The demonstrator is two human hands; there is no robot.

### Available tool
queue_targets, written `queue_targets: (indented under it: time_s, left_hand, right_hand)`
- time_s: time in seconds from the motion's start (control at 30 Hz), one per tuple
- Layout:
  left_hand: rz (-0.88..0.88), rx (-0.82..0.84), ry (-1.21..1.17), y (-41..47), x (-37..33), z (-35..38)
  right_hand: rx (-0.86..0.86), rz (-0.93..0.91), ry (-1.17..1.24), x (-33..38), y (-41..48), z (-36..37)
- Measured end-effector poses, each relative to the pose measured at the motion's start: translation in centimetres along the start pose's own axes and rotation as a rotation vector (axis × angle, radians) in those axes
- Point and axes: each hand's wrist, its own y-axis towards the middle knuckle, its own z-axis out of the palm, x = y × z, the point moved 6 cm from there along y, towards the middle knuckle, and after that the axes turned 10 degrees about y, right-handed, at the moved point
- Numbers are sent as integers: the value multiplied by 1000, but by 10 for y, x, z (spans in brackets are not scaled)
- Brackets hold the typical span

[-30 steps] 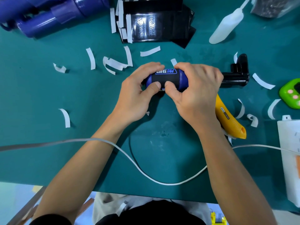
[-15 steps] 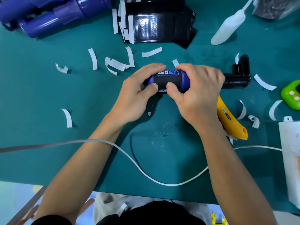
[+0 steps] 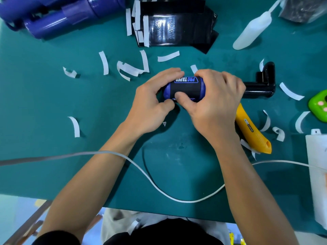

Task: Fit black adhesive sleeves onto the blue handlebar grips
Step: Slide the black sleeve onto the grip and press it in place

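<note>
A blue handlebar grip (image 3: 166, 90) lies sideways at the middle of the green mat, on a black holder (image 3: 261, 87). A black adhesive sleeve (image 3: 186, 85) with "PRO TAPER" lettering is wrapped around it. My left hand (image 3: 152, 103) curls round the grip's left end, fingers on top, thumb below. My right hand (image 3: 215, 101) covers the grip's right part, its thumb pressing on the sleeve's near side. A stack of black sleeves (image 3: 169, 29) with white backing strips lies at the back. More blue grips (image 3: 58, 20) lie at the back left.
Peeled white backing strips (image 3: 131, 68) are scattered over the mat. A yellow utility knife (image 3: 251, 128) lies just right of my right wrist. A white squeeze bottle (image 3: 253, 30), a green device (image 3: 318, 105), a white box (image 3: 318, 174) and a white cable (image 3: 159, 188) are also here.
My right thumb has slid left along the sleeve's near side; my left thumb has dropped below the grip. The grip stays in place.
</note>
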Motion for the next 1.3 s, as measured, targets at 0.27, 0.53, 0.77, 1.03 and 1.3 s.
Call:
queue_targets:
  time_s: [0.27, 0.53, 0.77, 1.03, 1.3]
  left_hand:
    - [-5, -71, 36, -2, -4, 3]
    - [23, -201, 70, -4, -7, 8]
    - [59, -178, 157, 1, -10, 3]
    - [36, -96, 117, 5, -5, -6]
    - [113, -47, 150, 6, -1, -8]
  right_hand:
    - [154, -83, 153, -12, -1, -4]
    - [126, -75, 231, -18, 0, -6]
    - [104, -91, 174, -12, 3, -3]
    - [129, -61, 267, -18, 5, -5]
    - [129, -68, 187, -14, 6, -3]
